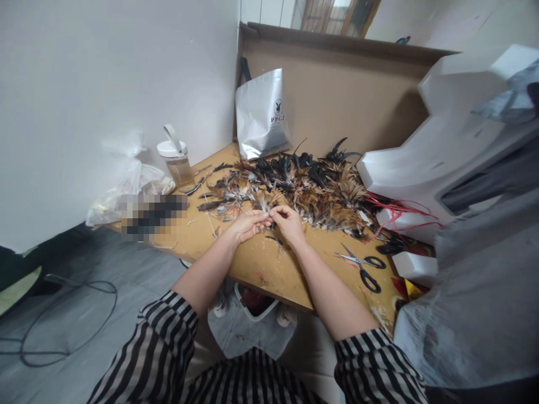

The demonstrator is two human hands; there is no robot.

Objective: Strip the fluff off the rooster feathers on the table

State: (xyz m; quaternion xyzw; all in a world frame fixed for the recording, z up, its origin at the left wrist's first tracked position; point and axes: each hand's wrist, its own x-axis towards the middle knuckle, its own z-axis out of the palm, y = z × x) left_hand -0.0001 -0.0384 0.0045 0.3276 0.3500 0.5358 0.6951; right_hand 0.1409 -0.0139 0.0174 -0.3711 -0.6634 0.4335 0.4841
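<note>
My left hand (252, 224) and my right hand (289, 221) meet over the near edge of a feather pile, fingertips almost touching. Both are closed in a pinch at the pale base of a small tuft of brown feathers (266, 199), whose tips fan out away from me. Exactly how the fingers share the grip is too small to make out. Beyond them spreads the pile of brown and black feathers (332, 188). Scissors (361, 261) with black handles lie with their blades apart, to the right of my right forearm.
On the wooden table (248, 264) stand a lidded drink bottle (179, 163) and a silver bag (263, 118); a plastic bag (126, 188) sits at left. Red strings (396, 213) and white foam (404, 146) border the right. Cardboard (349, 90) rises behind. Below is a white bin (257, 317).
</note>
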